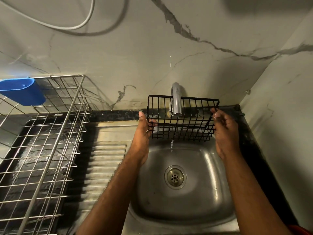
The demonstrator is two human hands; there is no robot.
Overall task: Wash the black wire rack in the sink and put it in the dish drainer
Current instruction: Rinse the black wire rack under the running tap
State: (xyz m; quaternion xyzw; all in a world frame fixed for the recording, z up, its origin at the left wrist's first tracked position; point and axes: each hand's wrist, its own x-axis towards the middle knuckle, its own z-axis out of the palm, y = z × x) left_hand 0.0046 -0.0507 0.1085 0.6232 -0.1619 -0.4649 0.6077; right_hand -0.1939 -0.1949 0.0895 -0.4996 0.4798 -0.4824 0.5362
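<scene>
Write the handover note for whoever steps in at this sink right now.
Left hand: grips the left end of the black wire rack.
Right hand: fingers curled at its right end.
Rack: held over the sink, under the tap; a thin stream of water falls through it.
Done: rinsing under way.
Left: finish washing, then set the rack in the dish drainer on the left, which has a blue cup on its rim.

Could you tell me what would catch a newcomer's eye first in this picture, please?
First, the black wire rack, held at its ends by the left hand and right hand under the tap, water trickling into the steel sink. Next, the bright blue cup hanging on the dish drainer at left.
</scene>
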